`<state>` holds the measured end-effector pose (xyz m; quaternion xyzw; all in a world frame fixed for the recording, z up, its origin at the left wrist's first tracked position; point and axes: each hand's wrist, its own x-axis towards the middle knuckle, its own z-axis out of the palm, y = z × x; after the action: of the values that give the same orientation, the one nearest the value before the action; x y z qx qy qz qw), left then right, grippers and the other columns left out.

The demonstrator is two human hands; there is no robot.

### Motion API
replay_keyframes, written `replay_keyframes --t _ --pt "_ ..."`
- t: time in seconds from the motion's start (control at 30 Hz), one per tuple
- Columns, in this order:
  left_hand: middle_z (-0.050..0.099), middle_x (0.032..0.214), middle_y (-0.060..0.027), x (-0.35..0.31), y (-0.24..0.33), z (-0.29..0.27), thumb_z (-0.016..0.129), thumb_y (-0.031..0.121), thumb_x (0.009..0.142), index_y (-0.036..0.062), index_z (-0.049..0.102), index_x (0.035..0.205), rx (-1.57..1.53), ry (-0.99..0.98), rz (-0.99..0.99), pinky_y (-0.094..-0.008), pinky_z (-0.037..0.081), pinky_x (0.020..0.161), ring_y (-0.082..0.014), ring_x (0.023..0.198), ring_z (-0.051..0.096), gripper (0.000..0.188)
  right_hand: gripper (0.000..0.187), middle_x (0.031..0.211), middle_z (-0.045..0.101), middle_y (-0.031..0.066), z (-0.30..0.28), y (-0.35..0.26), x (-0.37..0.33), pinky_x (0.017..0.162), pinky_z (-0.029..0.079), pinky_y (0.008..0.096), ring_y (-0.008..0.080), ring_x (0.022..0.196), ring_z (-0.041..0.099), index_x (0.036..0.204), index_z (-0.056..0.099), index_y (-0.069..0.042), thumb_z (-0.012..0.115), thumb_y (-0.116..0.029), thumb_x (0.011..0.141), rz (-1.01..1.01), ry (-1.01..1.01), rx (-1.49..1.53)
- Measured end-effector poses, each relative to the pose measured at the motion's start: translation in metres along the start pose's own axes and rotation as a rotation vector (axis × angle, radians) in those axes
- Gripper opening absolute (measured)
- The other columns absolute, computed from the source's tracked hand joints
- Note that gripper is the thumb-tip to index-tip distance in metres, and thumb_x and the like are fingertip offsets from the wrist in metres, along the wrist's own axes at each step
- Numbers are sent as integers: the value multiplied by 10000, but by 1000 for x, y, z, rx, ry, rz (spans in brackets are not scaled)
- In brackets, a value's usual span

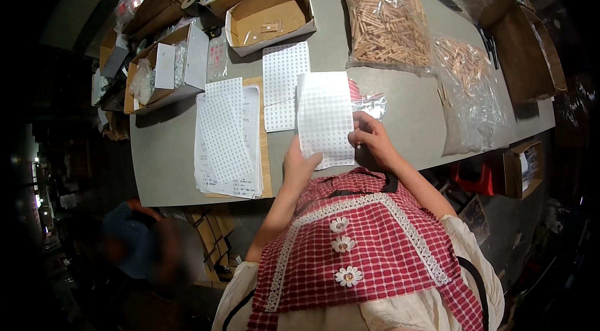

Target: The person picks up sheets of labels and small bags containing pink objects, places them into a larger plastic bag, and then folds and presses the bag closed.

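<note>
Centre frame, above a grey surface (162,143), the left hand (300,165) rises from below, fingers pinching the lower left edge of a white dotted sheet (325,115). The right hand (373,138), wrist bent inward, grips its right edge.

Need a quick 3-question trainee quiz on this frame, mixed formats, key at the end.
1. True or false: both hands hold the white sticker sheet above the grey table.
2. Which hand pinches the sheet's right edge? A) left hand B) right hand
3. Fill in: the big clear bag at the table's far side is full of wooden ____.

Key: 1 true; 2 B; 3 dowels.
</note>
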<state>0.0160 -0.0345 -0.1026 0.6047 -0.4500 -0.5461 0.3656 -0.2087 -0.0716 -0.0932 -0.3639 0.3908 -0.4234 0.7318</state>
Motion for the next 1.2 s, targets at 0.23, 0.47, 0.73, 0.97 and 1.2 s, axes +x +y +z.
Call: replay_keyframes --t 0.23,0.47,0.73,0.97,1.2 --pt "685 1102 -134 0 -8 -1 702 58 777 -30 546 1247 -23 -22 -21 -342 517 882 -227 1012 667 502 379 938 627 42 -2 6 1 675 450 252 101 752 551 1206 551 -2 584 40 830 -63 24 -16" --pt "669 1113 -133 -9 27 -15 632 -16 873 -48 461 1290 -390 -60 -55 -291 517 857 -175 1019 649 452 407 1064 646 32 5 -2 2 915 452 290 126 1021 591 1211 551 -37 611 36 815 -59 -49 -170" --pt "673 1062 -83 -5 10 -82 627 -1 877 7 551 1252 135 412 146 -263 484 832 -146 920 606 383 382 977 627 -7 6 6 11 807 447 236 89 886 568 1181 571 -14 591 47 805 -51 4 -220" --pt "379 1460 -237 -4 -4 -160 840 377 744 -35 291 1470 955 742 -178 -505 270 1131 -416 1363 324 999 365 905 578 -13 46 -23 54 714 448 220 77 788 554 1181 565 -6 600 51 821 -216 -44 -232" --pt "365 1435 -280 -1 19 -163 858 366 721 -48 260 1485 902 691 -187 -494 276 1131 -426 1342 327 1056 440 807 567 18 62 -13 110 574 440 234 82 667 539 1244 485 27 625 13 827 -90 -29 -271"
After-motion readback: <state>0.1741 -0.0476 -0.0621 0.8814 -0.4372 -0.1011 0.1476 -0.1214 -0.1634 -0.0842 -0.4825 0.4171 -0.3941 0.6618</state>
